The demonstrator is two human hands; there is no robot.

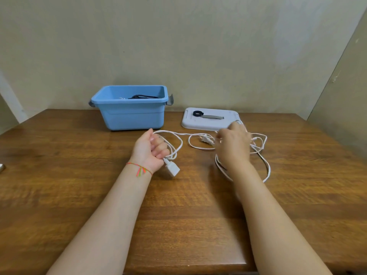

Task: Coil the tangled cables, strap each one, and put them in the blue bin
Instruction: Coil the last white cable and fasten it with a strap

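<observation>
The left hand (154, 150) is fisted around a few loops of the white cable (179, 144), with the socket end (172, 169) hanging just below the fist. The right hand (234, 143) reaches over the loose run of the cable on the bench (79, 175); its fingers are curled down toward the cord, but blur hides whether they pinch it, so that grip cannot be told. The remaining cable lies in slack, crossing loops to the right, and the plug (206, 140) rests between the hands. The cable appears thin, light and limp: it should bend freely, hold no shape unaided, and snag where loops cross. Take hold close to the gathered coil and feed short lengths; do not pull on the plug. A black strap (197, 113) lies on the white lid (228, 124) behind the right hand. The bin (129, 118) stands at the back and already holds a dark cable (142, 96).
</observation>
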